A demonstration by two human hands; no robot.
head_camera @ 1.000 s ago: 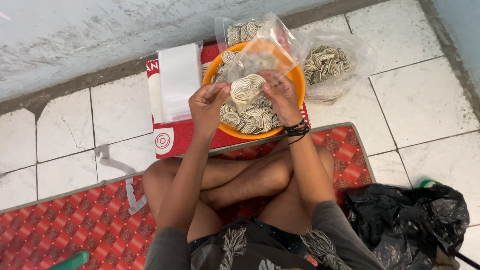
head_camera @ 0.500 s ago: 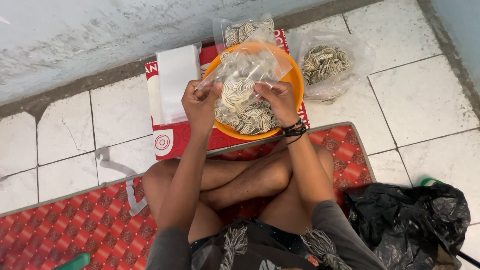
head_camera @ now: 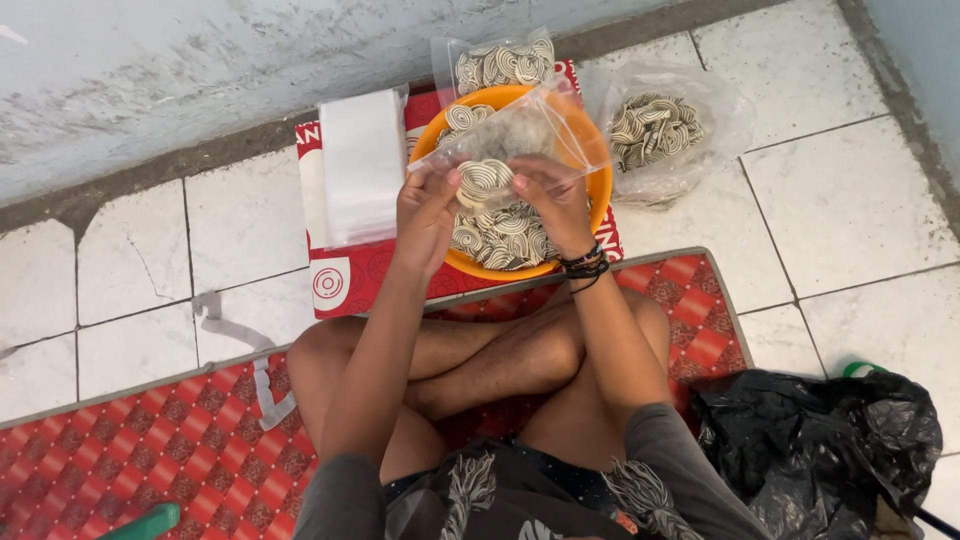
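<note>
I sit cross-legged over an orange bowl (head_camera: 598, 190) full of spiral-patterned round snacks (head_camera: 500, 235). Both hands hold one small clear plastic bag (head_camera: 520, 130) above the bowl. My left hand (head_camera: 425, 205) pinches its left edge near the mouth. My right hand (head_camera: 550, 200) grips the right edge, a dark bracelet on its wrist. A spiral snack (head_camera: 484, 180) lies between my two hands at the bag's mouth. The bag stretches up and to the right, with more snacks seen through it.
The bowl rests on a red printed sheet (head_camera: 345, 285) beside a stack of empty clear bags (head_camera: 362, 165). Filled snack bags lie behind the bowl (head_camera: 503, 62) and at the right (head_camera: 657, 130). A black plastic bag (head_camera: 820, 450) sits lower right. A red patterned mat (head_camera: 150, 460) lies under me.
The clear bag has been lifted and turned, now stretched up to the right. My hands have drawn closer together, with a spiral snack at the bag's mouth.
</note>
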